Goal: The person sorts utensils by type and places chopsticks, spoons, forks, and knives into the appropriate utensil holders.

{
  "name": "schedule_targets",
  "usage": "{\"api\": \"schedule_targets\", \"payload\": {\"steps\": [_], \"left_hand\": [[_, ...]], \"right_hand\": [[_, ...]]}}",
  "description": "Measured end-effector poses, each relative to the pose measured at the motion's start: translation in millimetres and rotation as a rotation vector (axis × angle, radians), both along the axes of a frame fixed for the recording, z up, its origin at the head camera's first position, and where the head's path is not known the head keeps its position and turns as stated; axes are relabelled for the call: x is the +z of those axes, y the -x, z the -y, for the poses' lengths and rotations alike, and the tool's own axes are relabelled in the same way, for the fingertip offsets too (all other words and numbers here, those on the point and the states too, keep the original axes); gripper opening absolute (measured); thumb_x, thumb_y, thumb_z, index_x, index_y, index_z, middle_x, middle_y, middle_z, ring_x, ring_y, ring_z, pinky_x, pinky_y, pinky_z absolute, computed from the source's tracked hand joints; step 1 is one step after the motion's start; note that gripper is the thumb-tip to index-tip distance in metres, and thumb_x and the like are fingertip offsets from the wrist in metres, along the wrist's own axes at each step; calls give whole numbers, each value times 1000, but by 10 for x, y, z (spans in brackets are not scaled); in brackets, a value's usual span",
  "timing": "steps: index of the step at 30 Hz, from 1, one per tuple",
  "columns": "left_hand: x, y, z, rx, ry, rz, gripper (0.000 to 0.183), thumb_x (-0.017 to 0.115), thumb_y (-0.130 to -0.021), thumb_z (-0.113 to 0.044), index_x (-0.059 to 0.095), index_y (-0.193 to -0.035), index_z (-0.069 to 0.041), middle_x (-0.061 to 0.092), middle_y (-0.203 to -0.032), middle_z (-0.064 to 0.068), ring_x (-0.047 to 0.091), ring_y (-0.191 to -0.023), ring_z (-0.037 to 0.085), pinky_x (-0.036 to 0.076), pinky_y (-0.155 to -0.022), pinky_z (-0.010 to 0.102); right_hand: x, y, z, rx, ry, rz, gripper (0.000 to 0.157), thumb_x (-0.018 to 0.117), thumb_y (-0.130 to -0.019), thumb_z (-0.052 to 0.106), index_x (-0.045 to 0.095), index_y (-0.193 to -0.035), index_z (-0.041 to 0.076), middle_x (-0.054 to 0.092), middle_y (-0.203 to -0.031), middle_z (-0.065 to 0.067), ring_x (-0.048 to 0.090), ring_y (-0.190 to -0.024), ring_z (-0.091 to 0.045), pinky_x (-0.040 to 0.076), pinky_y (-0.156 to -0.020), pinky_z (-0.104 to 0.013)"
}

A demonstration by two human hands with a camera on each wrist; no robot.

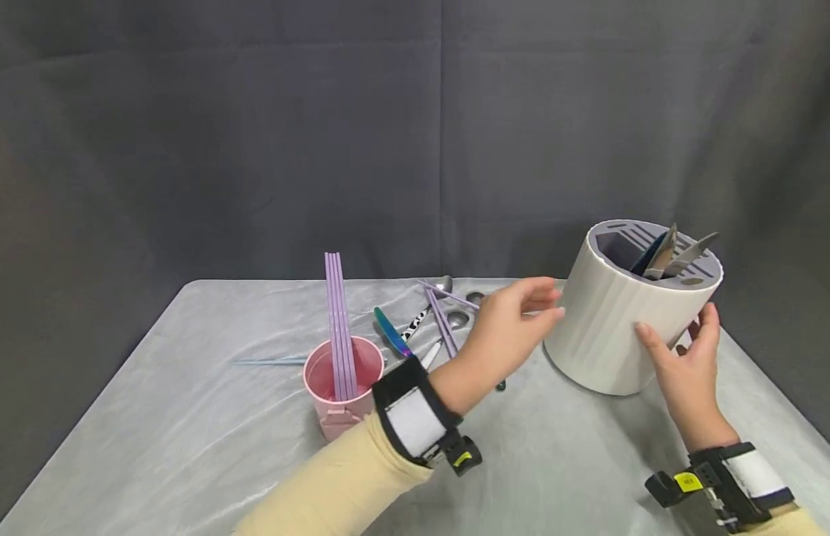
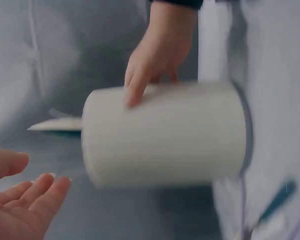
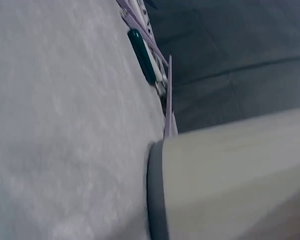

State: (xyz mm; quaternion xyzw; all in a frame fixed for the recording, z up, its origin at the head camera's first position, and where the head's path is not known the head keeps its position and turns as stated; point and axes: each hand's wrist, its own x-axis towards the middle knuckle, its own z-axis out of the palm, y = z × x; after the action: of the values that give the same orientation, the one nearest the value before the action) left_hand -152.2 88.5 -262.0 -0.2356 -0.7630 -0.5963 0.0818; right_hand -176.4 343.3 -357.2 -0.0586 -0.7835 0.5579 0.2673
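A white round utensil holder (image 1: 615, 335) with a slotted grey top leans to the right at the table's right side. Several blades (image 1: 669, 253) stick up out of its top. My right hand (image 1: 689, 372) grips the holder low on its right side, thumb on the front and fingers round behind. Fingers relaxed and spread from the thumb, my left hand (image 1: 502, 327) hovers beside the holder's left wall; the left wrist view shows a gap between this hand (image 2: 20, 210) and the holder (image 2: 164, 135). In the right wrist view the holder's grey base (image 3: 157, 195) is close over the tablecloth.
A pink cup (image 1: 344, 417) holding purple chopsticks (image 1: 339, 320) stands left of centre, partly behind my left forearm. Between cup and holder lie a rainbow-coloured knife (image 1: 391, 331), a spotted-handled spoon (image 1: 417, 321), loose purple chopsticks (image 1: 441, 320) and other spoons. Light-blue chopsticks (image 1: 267, 362) lie behind the cup.
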Motion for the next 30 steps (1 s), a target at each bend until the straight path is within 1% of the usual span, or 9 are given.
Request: {"api": "schedule_targets", "payload": {"steps": [2,6,8,11,12,15,20,23,30], "left_hand": [[31,-65,253,19,23,-29,34,64,-92,-3,60,-124,4,68,-117,14,64,-109,17,48,-88,19],[74,-201,769,132,74,-133,36,66,-91,-5,59,-125,4,66,-119,15,61,-114,23,48,-95,30],[63,-274,998,203,84,-165,36,67,-90,-5,59,-124,4,66,-119,15,59,-115,25,47,-97,35],[17,-370,1295,306,90,-170,37,68,-89,-5,59,-124,4,65,-120,15,57,-117,25,44,-99,39],[-2,-398,1379,336,95,-154,38,68,-89,-6,58,-125,3,64,-121,14,56,-119,25,43,-100,41],[-58,-472,1585,401,104,-50,45,68,-90,-10,54,-131,0,58,-131,12,50,-123,26,41,-103,44],[-185,-553,1799,467,161,94,68,72,-89,-21,37,-144,-3,42,-145,11,35,-135,27,28,-111,50],[-276,-570,1882,490,216,148,86,75,-85,-30,25,-149,-2,32,-151,13,26,-140,29,22,-112,55],[-496,-580,1980,474,424,258,120,82,-74,-45,5,-152,3,15,-156,25,17,-142,42,22,-109,60]], "right_hand": [[17,-15,38,-42,-8,-59,87,65,-91,19,6,-155,14,11,-158,-7,15,-144,-19,11,-116,-40],[76,-51,150,-113,-54,-230,82,69,-87,11,18,-151,6,22,-150,-6,24,-137,-16,19,-107,-25],[102,-70,201,-141,-81,-296,76,68,-87,8,23,-148,4,30,-141,1,28,-131,-12,22,-100,-20],[128,-104,265,-167,-111,-370,70,66,-87,4,28,-146,1,34,-126,12,32,-123,-5,25,-96,-18],[128,-117,285,-165,-124,-392,69,66,-87,2,29,-145,1,35,-123,14,33,-120,-4,26,-95,-19],[110,-155,357,-134,-142,-457,66,65,-84,-4,33,-142,-2,38,-118,16,38,-115,-2,30,-94,-20],[63,-232,522,-8,-145,-530,64,63,-80,-12,38,-139,-7,45,-119,12,44,-111,-7,33,-90,-21],[50,-266,616,69,-147,-535,63,62,-80,-15,38,-138,-9,46,-124,10,44,-113,-9,33,-90,-20],[-40,-274,780,253,-164,-534,57,59,-76,-27,41,-130,-18,50,-124,5,52,-108,-9,39,-87,-18]]}}
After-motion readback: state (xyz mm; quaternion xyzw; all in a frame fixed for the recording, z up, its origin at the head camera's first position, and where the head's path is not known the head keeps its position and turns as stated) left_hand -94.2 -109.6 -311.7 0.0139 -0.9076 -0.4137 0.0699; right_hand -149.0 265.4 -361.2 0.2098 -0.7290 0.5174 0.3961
